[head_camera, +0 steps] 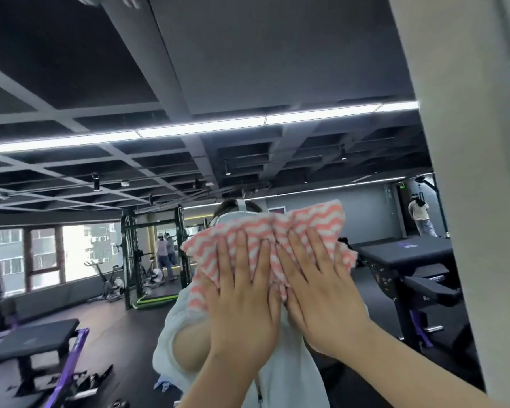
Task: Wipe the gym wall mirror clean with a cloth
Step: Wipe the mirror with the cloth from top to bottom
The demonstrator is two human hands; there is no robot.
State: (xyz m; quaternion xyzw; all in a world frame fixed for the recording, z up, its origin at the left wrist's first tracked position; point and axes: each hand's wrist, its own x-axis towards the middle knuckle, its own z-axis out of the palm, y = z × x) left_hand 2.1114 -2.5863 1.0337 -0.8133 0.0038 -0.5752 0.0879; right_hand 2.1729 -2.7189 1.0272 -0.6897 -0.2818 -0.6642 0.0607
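Both hands lie flat with fingers spread, the left hand (242, 293) and right hand (315, 290) pressing the pink striped cloth (265, 237) against the mirror (130, 172) at lower centre. Wiping looks underway; next, sweep sideways. Open glass spreads left and up; the mirror's edge meets a pale pillar (465, 172) close on the right.

Cloth (265, 240): pink and white wavy stripes. Reflected person's top (286, 375): pale, near white. Ceiling grid (106, 160): dark grey with white light strips. Benches (33, 343): black pads on purple frames. Rack (130, 254): black with green base trim. Pillar (465, 142): light grey.
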